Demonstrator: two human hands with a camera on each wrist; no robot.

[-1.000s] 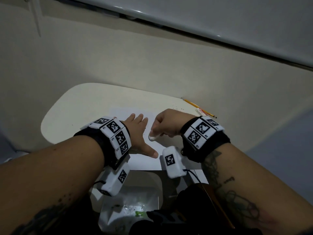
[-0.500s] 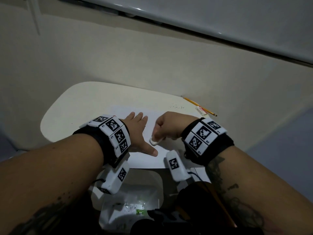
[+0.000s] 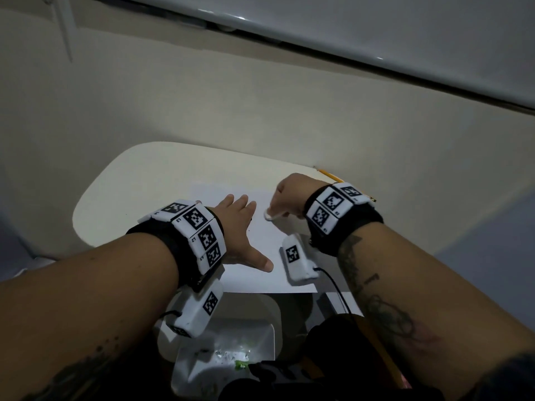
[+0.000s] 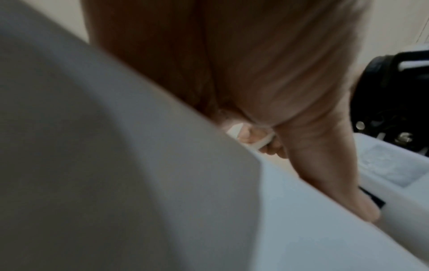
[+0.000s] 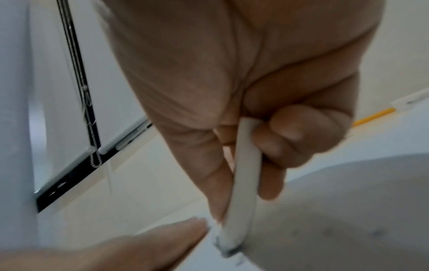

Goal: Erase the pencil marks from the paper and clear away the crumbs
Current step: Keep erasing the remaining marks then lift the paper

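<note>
Right hand rubs eraser on paper

Looks like I'm sitting in a plain room at home, or maybe a small study corner, can't really tell which. I'm working at a little cream table with rounded corners that's sitting right against a bare beige wall. A window with a white frame is running above it, and a beaded blind chain is hanging by the glass. A yellow pencil is lying near the wall.
</note>
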